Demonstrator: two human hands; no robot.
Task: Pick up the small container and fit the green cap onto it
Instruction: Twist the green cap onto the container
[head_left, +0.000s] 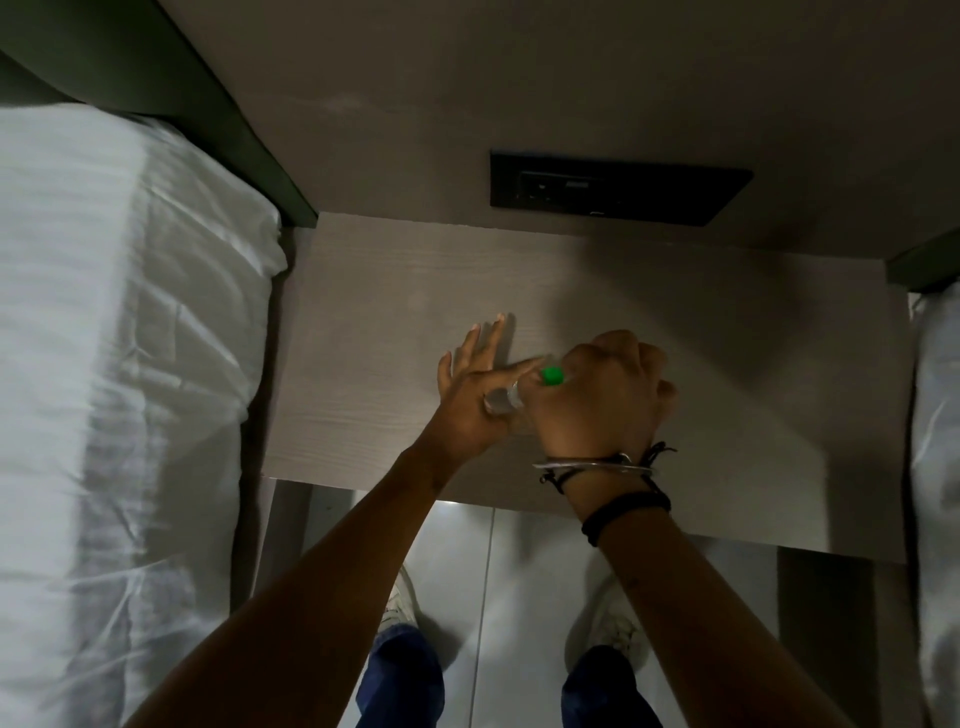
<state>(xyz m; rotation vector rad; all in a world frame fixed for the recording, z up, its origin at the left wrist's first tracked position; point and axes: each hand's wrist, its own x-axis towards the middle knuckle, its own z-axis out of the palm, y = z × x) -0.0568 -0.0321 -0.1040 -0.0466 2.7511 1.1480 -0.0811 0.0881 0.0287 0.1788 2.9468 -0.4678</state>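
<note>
A small clear container (503, 399) is held above the grey wooden bedside table (395, 291). My left hand (475, 395) pinches it between thumb and forefinger, with the other fingers spread out. The green cap (552, 375) sits at the container's upper end, gripped by my right hand (597, 395), whose fingers curl over it. Most of the container is hidden by both hands.
A bed with white sheets (119, 364) runs along the left. A black socket panel (618, 188) is set in the wall behind the table. More white bedding (937, 467) shows at the right edge. My feet stand on the shiny floor (498, 597) below.
</note>
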